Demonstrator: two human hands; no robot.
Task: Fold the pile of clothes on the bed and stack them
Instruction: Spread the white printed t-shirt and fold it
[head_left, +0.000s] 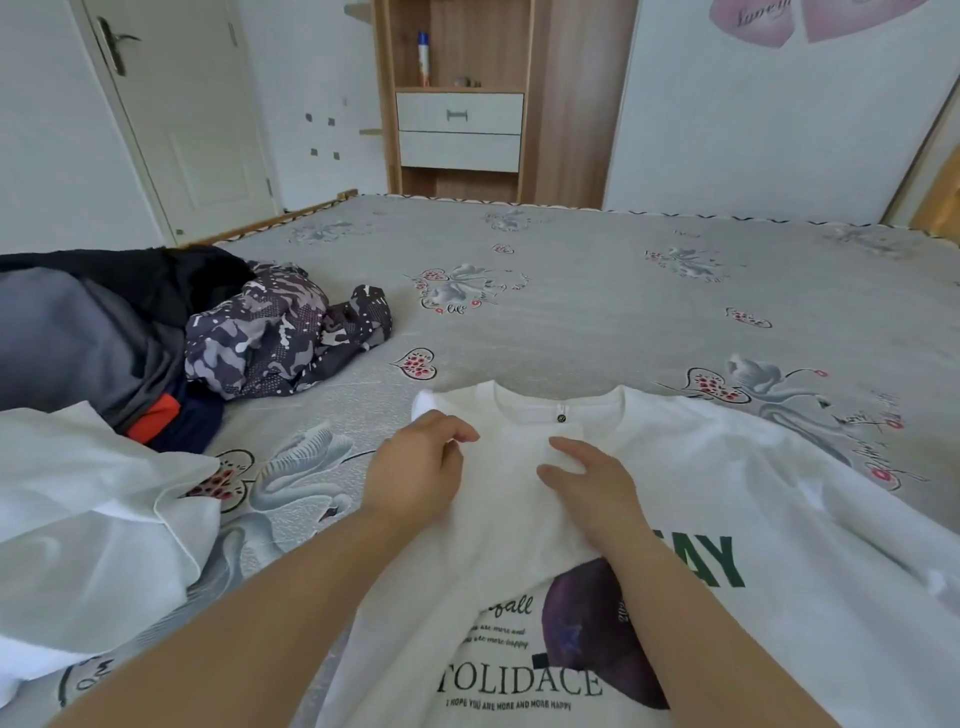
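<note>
I am pinching soft fabric of the white T-shirt (675, 467) with my left hand (421, 457) beside its ribbed collar. My right hand (587, 483) is pressing there, fingers relaxed.

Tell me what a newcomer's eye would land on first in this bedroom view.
First, the white printed T-shirt spread on the near part of the bed, with the left hand curled on a fold of its cloth by the collar and the right hand resting on it just below the neck. Next, the dark heap of unfolded clothes at the left. Behind, a wooden shelf unit stands against the wall.
</note>
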